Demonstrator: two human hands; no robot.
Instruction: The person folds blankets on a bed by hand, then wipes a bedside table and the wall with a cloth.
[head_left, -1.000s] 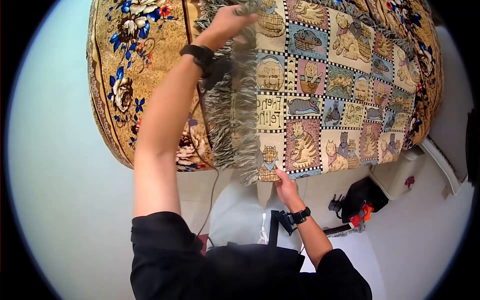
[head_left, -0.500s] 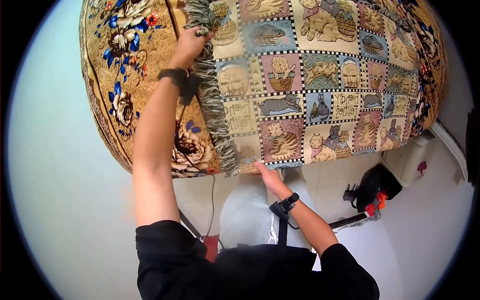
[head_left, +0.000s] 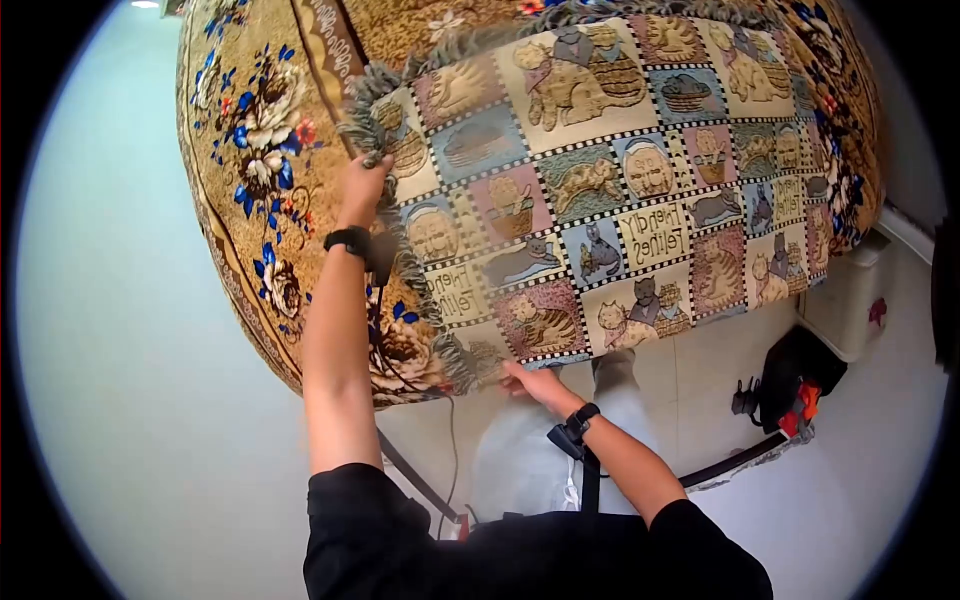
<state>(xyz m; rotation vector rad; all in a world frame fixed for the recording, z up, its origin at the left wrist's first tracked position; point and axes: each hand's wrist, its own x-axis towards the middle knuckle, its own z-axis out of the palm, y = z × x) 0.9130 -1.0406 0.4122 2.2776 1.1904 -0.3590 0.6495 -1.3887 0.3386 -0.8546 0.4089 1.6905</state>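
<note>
A woven throw blanket (head_left: 590, 190) with cat pictures in squares lies over the floral cover (head_left: 270, 150). Grey fringe (head_left: 412, 265) runs down its left side and along its far edge. My left hand (head_left: 365, 185) is closed on the fringed left edge, below the far left corner. At the near edge, close to the near left corner, my right hand (head_left: 533, 383) pinches the blanket, with some fingertips hidden by the cloth. Mirrored lettering shows on the fabric.
A cable (head_left: 452, 450) hangs below the cover's near edge. On the floor to the right sit a black bag (head_left: 795, 375) with red and orange items and a pale bin (head_left: 850, 310). A dark curved bar (head_left: 735, 460) passes nearby.
My left hand has come nearer my body, drawing the blanket's far left corner with it. More floral cover and fringe show beyond the far edge. The view has shifted too.
</note>
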